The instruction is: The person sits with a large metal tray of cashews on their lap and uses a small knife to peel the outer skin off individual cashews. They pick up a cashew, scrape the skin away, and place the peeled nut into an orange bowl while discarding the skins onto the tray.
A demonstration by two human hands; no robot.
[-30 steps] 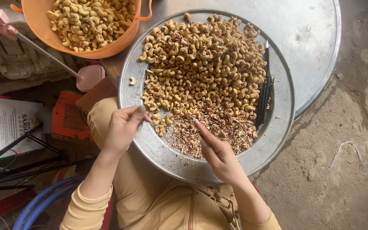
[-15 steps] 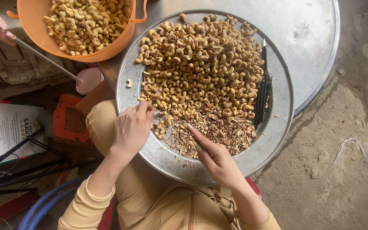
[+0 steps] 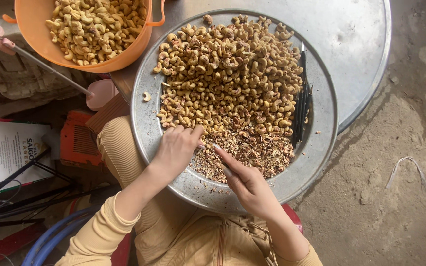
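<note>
Concrete floor (image 3: 400, 207); white printed sheet (image 3: 6, 152) far left.

White printed sheet (image 3: 6, 152) w/ dark lettering, red-green top edge, lying flat at far left, behind black rods (image 3: 11, 180)

1. Soft, even daylight is filling the scene; nothing is looking harshly lit or dim.
2. The metal tray (image 3: 316, 148) is giving off a dull sheen along its rim, without blown-out glare.
3. The round metal lid (image 3: 356, 44) behind it is reflecting a pale, washed patch near the top.
4. The left hand (image 3: 176, 150) and right hand (image 3: 247, 184) are casting only faint, short shadows onto the tray.
5. The lower left corner is sitting darker, in shade.
6. Focus is holding sharp across the cashews (image 3: 228, 69); the edges are bending slightly from the wide lens.
</note>
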